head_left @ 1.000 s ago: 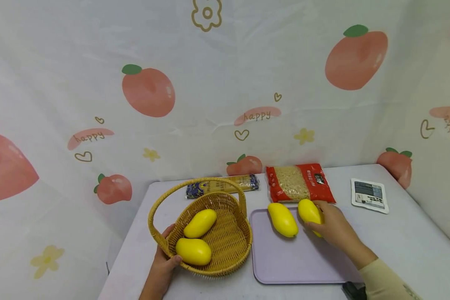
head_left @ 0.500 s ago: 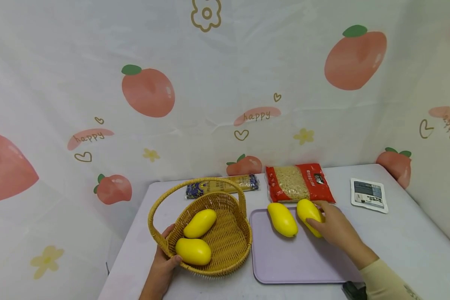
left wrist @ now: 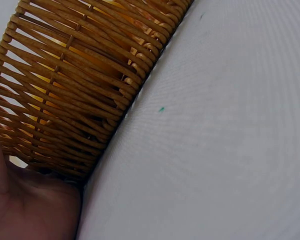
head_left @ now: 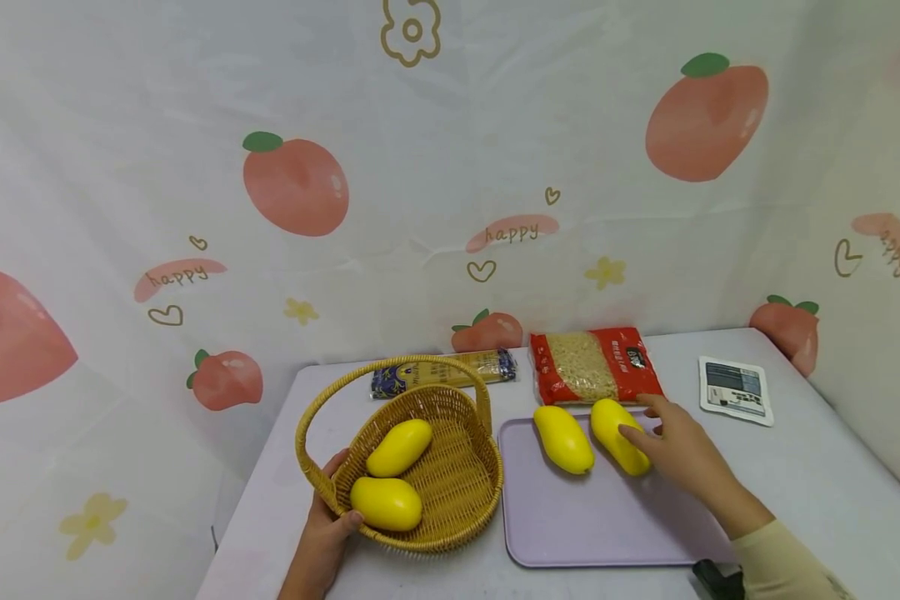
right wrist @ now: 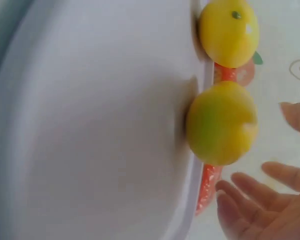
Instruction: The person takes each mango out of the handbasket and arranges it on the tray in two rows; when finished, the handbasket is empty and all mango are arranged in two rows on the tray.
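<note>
Left hand pinches round golden wicker basket's rim; right hand, grip spread, flanks oval yellow mango at rectangular lilac tray's far edge; near half open.

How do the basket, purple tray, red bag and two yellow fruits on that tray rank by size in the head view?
1. Basket and purple tray: too close to rank.
2. Red bag.
3. Left yellow fruit and right yellow fruit: they look alike.
</note>
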Tool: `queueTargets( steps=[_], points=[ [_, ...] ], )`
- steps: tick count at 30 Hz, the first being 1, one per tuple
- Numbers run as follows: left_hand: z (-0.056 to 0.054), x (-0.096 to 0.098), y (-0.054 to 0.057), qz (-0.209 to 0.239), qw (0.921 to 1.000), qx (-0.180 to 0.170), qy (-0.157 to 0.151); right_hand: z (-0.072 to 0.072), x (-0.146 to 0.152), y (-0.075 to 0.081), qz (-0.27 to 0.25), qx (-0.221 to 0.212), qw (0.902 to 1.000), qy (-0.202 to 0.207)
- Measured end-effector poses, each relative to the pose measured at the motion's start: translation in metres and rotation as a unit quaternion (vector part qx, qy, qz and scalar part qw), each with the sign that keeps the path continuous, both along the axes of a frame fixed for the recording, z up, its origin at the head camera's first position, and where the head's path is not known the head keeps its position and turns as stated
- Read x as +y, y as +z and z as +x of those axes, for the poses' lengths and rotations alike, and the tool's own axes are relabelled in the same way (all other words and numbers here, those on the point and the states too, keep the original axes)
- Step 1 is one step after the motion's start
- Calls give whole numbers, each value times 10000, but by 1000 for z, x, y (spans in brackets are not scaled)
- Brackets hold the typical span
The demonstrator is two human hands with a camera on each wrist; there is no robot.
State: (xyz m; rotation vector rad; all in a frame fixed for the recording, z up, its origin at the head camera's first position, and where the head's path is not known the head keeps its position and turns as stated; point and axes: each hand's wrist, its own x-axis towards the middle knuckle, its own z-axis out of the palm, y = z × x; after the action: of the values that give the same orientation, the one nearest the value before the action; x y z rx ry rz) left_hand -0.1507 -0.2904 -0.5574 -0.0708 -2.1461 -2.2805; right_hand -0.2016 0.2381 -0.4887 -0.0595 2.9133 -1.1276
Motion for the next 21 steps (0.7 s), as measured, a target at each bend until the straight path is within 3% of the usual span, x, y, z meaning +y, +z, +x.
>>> queueTargets(
  steps=[13,18,21],
  points=[
    [0,-1,-1,58,10000,10,-20,10,-6,23,-1069,606,9909,555],
    [-1,-1,-2,69,10000,18,-37,16,-11,34,-1604,816,9790,959],
    [-2,-1,-3,80,9999,43,-45,18,-13,41,-2039,844,9655,1385]
  ],
)
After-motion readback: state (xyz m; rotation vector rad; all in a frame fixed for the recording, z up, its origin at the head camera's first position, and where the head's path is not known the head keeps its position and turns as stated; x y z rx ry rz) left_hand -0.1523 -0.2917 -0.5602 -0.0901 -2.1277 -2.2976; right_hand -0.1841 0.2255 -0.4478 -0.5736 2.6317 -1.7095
